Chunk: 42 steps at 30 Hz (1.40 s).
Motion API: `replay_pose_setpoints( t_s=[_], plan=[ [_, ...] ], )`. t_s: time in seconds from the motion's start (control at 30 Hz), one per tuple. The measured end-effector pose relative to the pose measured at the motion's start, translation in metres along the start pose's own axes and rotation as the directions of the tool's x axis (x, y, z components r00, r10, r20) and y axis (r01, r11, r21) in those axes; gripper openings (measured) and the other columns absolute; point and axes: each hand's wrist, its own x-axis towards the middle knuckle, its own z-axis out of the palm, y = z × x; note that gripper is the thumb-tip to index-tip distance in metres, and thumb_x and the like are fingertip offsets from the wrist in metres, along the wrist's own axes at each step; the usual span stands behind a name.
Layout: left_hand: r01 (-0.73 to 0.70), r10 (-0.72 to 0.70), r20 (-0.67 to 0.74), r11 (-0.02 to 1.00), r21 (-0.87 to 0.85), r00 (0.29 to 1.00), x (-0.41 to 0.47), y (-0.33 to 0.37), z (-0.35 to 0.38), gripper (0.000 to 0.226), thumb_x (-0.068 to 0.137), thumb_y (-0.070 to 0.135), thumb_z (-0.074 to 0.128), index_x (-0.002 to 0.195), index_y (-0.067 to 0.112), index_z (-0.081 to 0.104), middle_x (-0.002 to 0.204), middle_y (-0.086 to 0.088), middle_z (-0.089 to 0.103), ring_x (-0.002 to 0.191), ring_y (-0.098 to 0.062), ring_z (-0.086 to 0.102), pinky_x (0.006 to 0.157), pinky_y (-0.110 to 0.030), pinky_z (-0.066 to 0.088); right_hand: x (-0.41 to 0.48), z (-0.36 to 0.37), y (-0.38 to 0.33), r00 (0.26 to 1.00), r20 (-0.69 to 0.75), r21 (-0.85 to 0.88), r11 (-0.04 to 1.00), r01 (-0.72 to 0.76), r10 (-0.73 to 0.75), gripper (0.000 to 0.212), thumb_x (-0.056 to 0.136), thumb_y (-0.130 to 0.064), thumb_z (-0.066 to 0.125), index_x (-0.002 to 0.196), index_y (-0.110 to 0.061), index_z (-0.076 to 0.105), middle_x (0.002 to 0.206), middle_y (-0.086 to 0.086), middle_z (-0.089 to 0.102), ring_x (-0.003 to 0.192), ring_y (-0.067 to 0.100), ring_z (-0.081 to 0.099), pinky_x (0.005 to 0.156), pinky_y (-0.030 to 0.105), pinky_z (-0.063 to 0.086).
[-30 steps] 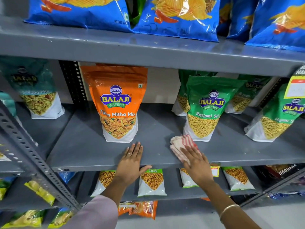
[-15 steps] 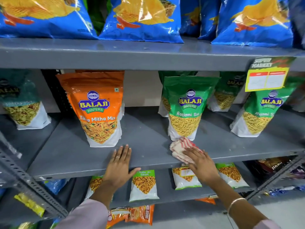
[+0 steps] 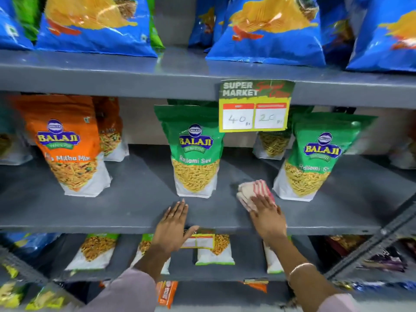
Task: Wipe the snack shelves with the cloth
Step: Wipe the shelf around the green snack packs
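A folded cream cloth with red stripes (image 3: 252, 191) lies on the grey middle shelf (image 3: 139, 199), between two green Ratlami Sev bags. My right hand (image 3: 266, 218) presses flat on the cloth's near end. My left hand (image 3: 172, 224) rests flat and open on the shelf's front edge, just in front of the middle green bag (image 3: 193, 152), with nothing in it.
An orange Tikha Mitha Mix bag (image 3: 67, 145) stands at the left and another green bag (image 3: 315, 156) at the right. A price tag (image 3: 255, 106) hangs from the upper shelf, which holds blue chip bags (image 3: 267, 30). Small packets fill the lower shelves.
Both hands and the cloth have slid to the right along the shelf, the cloth going from in front of the middle green bag to the gap on its right.
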Motion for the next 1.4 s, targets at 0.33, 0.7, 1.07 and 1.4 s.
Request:
replay_pose_setpoints(
  t_s=[0.33, 0.7, 1.07, 1.4],
  plan=[
    [0.086, -0.086, -0.013, 0.996, -0.004, 0.996, 0.012, 0.000, 0.006, 0.117, 0.065, 0.077, -0.027, 0.145, 0.006, 0.021, 0.154, -0.012, 0.020, 0.143, -0.027, 0.014, 0.117, -0.044, 0.004, 0.022, 0.011, -0.005, 0.976, 0.092, -0.083, 0.975, 0.204, -0.196, 0.052, 0.099, -0.042, 0.034, 0.150, -0.036, 0.025, 0.161, -0.010, 0.018, 0.149, 0.010, 0.015, 0.122, 0.033, 0.015],
    [0.080, -0.079, -0.022, 0.996, 0.046, 0.997, 0.013, -0.008, 0.018, 0.078, 0.088, 0.064, 0.016, 0.147, 0.015, 0.003, 0.158, -0.003, 0.006, 0.145, -0.017, -0.002, 0.117, -0.036, -0.007, 0.073, 0.008, -0.035, 0.924, 0.266, -0.013, 0.957, 0.289, -0.275, 0.060, 0.100, -0.041, 0.033, 0.153, -0.021, 0.014, 0.164, 0.004, 0.006, 0.151, 0.024, 0.007, 0.123, 0.041, 0.014],
    [0.078, -0.077, -0.043, 0.997, 0.021, 0.996, 0.016, -0.012, 0.027, 0.081, 0.087, 0.068, 0.015, 0.147, 0.016, -0.001, 0.158, -0.001, 0.002, 0.145, -0.016, -0.005, 0.115, -0.036, -0.012, 0.117, 0.013, -0.040, 0.960, 0.240, -0.020, 0.988, 0.150, -0.141, 0.061, 0.100, -0.044, 0.030, 0.154, -0.020, 0.012, 0.164, 0.004, 0.005, 0.151, 0.022, 0.003, 0.123, 0.041, 0.006],
    [0.041, -0.043, -0.092, 0.999, -0.025, 0.995, 0.015, -0.012, 0.020, 0.079, 0.088, 0.065, 0.024, 0.147, 0.014, 0.010, 0.157, -0.003, 0.014, 0.145, -0.017, 0.007, 0.118, -0.036, -0.003, 0.146, 0.008, -0.059, 0.959, 0.282, -0.016, 0.999, 0.031, -0.025, 0.060, 0.101, -0.044, 0.025, 0.154, -0.019, 0.013, 0.164, 0.006, 0.002, 0.151, 0.027, 0.000, 0.124, 0.043, 0.006]
  ],
)
